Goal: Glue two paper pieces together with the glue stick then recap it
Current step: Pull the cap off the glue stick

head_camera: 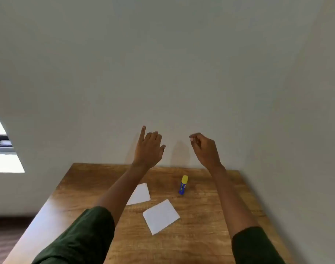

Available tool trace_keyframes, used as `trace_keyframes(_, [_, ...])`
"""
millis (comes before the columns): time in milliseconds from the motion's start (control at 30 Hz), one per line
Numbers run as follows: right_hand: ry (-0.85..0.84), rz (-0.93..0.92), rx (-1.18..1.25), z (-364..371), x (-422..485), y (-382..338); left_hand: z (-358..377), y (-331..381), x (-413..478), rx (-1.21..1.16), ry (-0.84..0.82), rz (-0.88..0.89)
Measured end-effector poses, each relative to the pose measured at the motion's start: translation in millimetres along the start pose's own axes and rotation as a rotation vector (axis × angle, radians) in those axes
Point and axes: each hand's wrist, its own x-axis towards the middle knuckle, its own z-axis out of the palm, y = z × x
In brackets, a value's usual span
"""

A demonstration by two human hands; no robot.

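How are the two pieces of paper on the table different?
The near paper shows whole; the far paper is partly hidden behind the left forearm. The near paper sits turned cornerwise, like a diamond; the far paper looks less turned. Both are white and lie flat on the wooden table.

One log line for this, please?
left hand: raised, empty | right hand: raised, empty | glue stick: capped | papers: separate, on table
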Motion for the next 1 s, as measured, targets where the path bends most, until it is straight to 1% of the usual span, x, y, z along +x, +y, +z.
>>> trace_keyframes(33, [-0.025, 0.078, 0.073, 5, -9, 9, 4, 0, -7, 0.000, -0.053, 0.008])
trace_keyframes(100, [-0.089, 0.206, 0.113, 14, -30, 27, 13, 0, -19, -0.013, -0.114, -0.001])
trace_keyframes(200, [-0.263, 0.358, 0.146, 28, -63, 50, 25, 2, -39, -0.040, -0.175, -0.044])
trace_keyframes(267, [-0.386, 0.423, 0.206, 34, -75, 58, 33, 3, -47, -0.075, -0.189, -0.047])
trace_keyframes(333, [-0.517, 0.443, 0.232, 41, -84, 67, 40, 3, -53, -0.086, -0.202, -0.051])
trace_keyframes(400, [-0.588, 0.424, 0.205, 47, -89, 71, 47, 5, -57, -0.108, -0.215, -0.060])
trace_keyframes(533, [-0.514, 0.402, 0.186, 57, -92, 73, 55, 8, -60, -0.247, -0.252, -0.080])
trace_keyframes(633, [-0.468, 0.401, 0.211, 62, -94, 74, 55, 13, -66, -0.503, -0.315, -0.114])
trace_keyframes(700, [-0.439, 0.395, 0.236, 64, -97, 70, 51, 16, -76, -0.688, -0.306, -0.198])
trace_keyframes(767, [-0.427, 0.338, 0.185, 67, -99, 61, 46, 18, -87, -0.809, -0.291, -0.263])
trace_keyframes(833, [-0.448, 0.226, 0.089, 74, -103, 54, 41, 20, -96, -0.795, -0.287, -0.232])
trace_keyframes(900, [-0.494, 0.122, 0.023, 81, -108, 50, 40, 20, -102, -0.698, -0.344, -0.164])
trace_keyframes(967, [-0.522, 0.086, 0.006, 87, -111, 48, 43, 16, -108, -0.588, -0.412, -0.138])
trace_keyframes(1000, [-0.525, 0.086, 0.014, 90, -112, 46, 43, 13, -111, -0.564, -0.426, -0.153])
